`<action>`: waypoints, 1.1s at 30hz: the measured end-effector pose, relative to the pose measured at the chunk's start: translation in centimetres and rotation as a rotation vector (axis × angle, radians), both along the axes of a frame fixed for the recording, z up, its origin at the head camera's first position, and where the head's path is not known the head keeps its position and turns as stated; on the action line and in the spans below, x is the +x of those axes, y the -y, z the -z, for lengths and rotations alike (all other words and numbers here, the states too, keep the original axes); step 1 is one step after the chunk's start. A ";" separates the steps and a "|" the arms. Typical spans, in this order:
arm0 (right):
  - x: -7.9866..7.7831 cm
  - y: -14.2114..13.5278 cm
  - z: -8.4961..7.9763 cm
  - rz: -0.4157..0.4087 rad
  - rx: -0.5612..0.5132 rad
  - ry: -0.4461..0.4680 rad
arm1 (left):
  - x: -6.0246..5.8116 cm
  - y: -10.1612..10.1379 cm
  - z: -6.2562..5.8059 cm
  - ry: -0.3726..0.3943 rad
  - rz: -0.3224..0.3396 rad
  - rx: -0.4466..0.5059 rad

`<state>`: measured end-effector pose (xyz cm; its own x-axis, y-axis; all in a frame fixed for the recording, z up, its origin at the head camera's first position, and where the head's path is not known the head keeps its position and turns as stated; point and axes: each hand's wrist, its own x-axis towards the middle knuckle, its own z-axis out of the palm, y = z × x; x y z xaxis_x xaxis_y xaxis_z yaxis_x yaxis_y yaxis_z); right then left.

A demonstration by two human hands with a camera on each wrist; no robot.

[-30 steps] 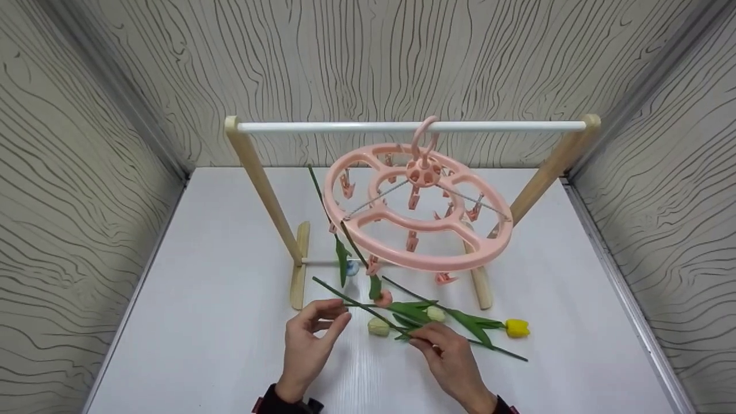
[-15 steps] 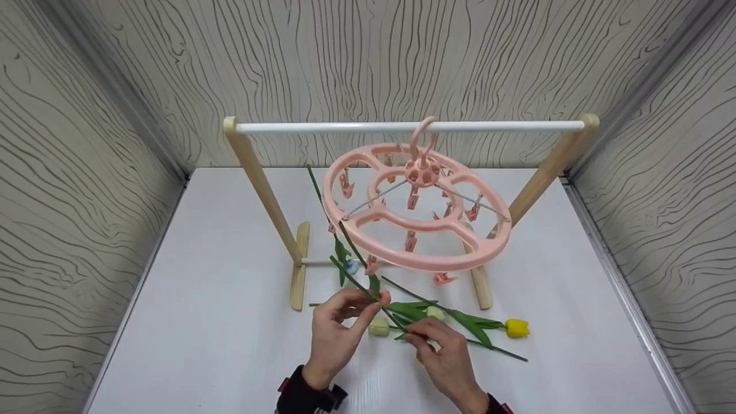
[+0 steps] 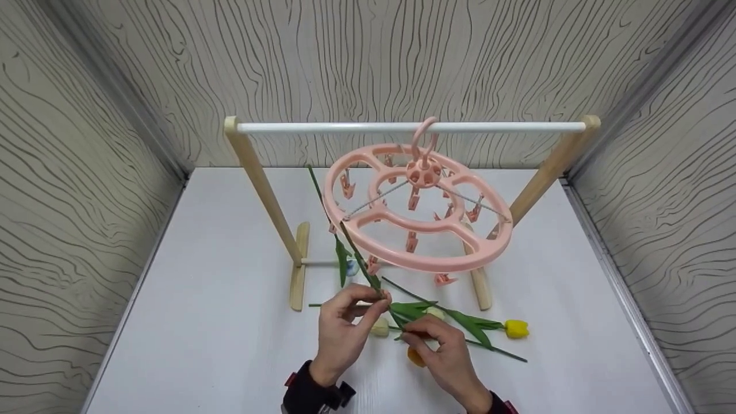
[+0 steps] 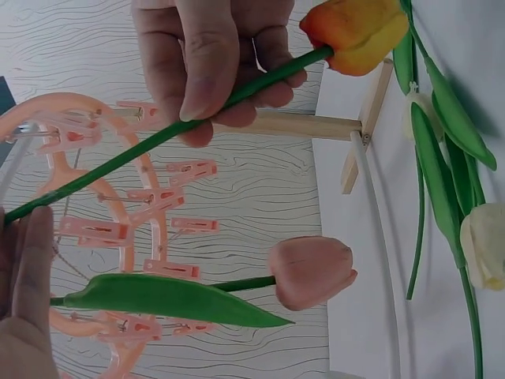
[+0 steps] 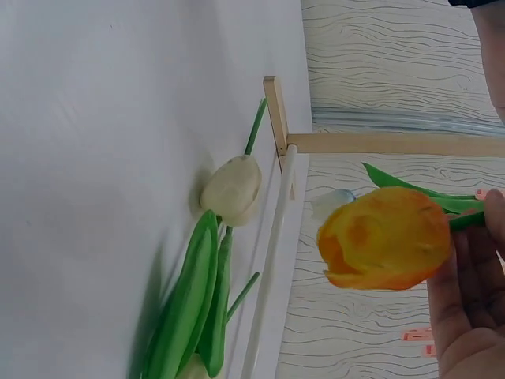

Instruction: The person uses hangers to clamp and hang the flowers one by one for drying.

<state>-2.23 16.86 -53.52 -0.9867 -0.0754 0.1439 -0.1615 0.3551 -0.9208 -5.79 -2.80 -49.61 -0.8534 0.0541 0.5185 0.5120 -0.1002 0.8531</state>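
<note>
An orange-yellow artificial tulip (image 4: 367, 35) hangs head-down between both hands. My right hand (image 3: 443, 345) pinches its green stem just above the bloom. Farther up that stem, the left hand (image 3: 348, 325) pinches it between thumb and fingers. Above the hands is a round pink clip hanger (image 3: 443, 261) with several small clips (image 3: 443, 279). A pink tulip (image 4: 312, 272) hangs upside down from it, its bloom mostly hidden behind the left hand in the head view. Another tulip with a blue-white bloom (image 3: 352, 268) hangs farther left.
The hanger hooks over the white bar (image 3: 322, 126) of a wooden stand (image 3: 261, 195). On the white table (image 3: 201, 345) lie a yellow tulip (image 3: 516, 329) and white tulips (image 5: 233, 189), their stems crossing near the right hand. Patterned walls (image 3: 368, 69) enclose the table.
My left hand has moved right from beside the stem and now pinches it. The orange tulip's stem has swung upward to line up near the pink tulip's stem. The right hand keeps its pinch.
</note>
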 end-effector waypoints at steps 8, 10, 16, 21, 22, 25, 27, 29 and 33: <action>-1.3 -2.8 -2.4 0.088 -0.051 0.011 | -0.3 0.1 -1.2 -0.053 0.004 -0.042; -1.8 -3.6 -3.1 0.114 -0.084 -0.052 | -0.4 0.2 -1.7 -0.066 0.014 -0.047; -3.7 -5.5 -5.0 0.003 -0.228 -0.274 | -0.8 0.3 -2.5 -0.118 0.029 -0.057; -4.9 -5.7 -6.3 -0.124 -0.311 -0.293 | -0.8 0.2 -3.3 -0.114 0.022 -0.072; -5.1 -5.6 -6.5 -0.140 -0.324 -0.285 | -0.9 0.2 -3.4 -0.117 0.020 -0.073; -5.5 -5.3 -7.2 -0.166 -0.333 -0.245 | -0.9 0.1 -3.7 -0.131 0.022 -0.069; -5.8 -5.2 -7.7 -0.178 -0.333 -0.218 | -1.0 0.1 -3.9 -0.147 0.023 -0.068; -5.9 -5.1 -8.0 -0.198 -0.337 -0.204 | -1.1 0.1 -4.0 -0.159 0.022 -0.068; -6.2 -4.9 -8.4 -0.240 -0.369 -0.196 | -1.4 0.1 -4.3 -0.175 0.013 -0.073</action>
